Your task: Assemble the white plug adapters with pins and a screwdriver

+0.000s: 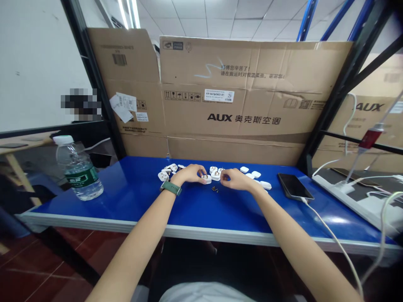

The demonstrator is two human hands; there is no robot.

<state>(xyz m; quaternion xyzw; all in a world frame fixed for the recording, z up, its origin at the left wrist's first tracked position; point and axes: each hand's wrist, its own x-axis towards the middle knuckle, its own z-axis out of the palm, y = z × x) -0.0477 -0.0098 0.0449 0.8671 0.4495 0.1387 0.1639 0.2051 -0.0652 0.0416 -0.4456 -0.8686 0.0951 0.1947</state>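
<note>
Both my arms reach out over a blue table (132, 197). My left hand (190, 173), with a green watch on the wrist, is curled and its fingertips pinch a small white plug piece (207, 178). My right hand (233, 179) is curled close beside it, fingertips together near a second white plug piece (215, 175); what it holds is too small to make out. Several more white plug parts (166, 171) lie scattered left and right of the hands. A small dark metal part (215, 189) lies on the table just in front of them.
A water bottle (78, 168) stands at the table's left. A black phone (294, 186) on a white cable lies at the right, with a white power strip (355, 197) beyond it. Large cardboard boxes (239, 96) wall off the back. Black shelf posts stand at both sides.
</note>
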